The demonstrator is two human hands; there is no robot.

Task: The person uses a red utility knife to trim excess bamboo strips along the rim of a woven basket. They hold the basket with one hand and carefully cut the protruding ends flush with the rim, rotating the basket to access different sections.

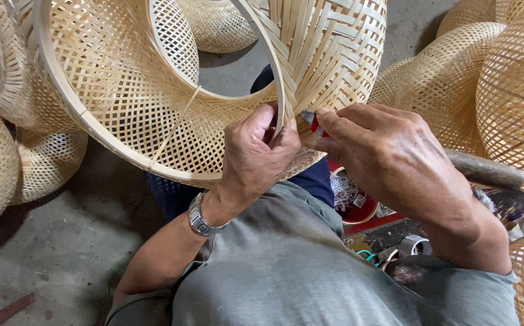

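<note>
Head view: left hand [256, 154] clamped on the rim of a woven bamboo basket [129, 84], thumb and fingers pinching the hoop at centre frame; right hand [388, 154] closed around small red-handled cutters [311, 122], tip touching the rim just beside the left hand; basket spans 10 to 1 o'clock; more baskets [503, 78] at 2 o'clock; concrete floor [50, 253] at 8 o'clock; wristwatch [201, 220] on left wrist.

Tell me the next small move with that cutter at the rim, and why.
Probably snip the strip end at the rim. The left hand pinches the basket rim steady, and the right hand holds the red cutter with its tip right against the weave there.
</note>
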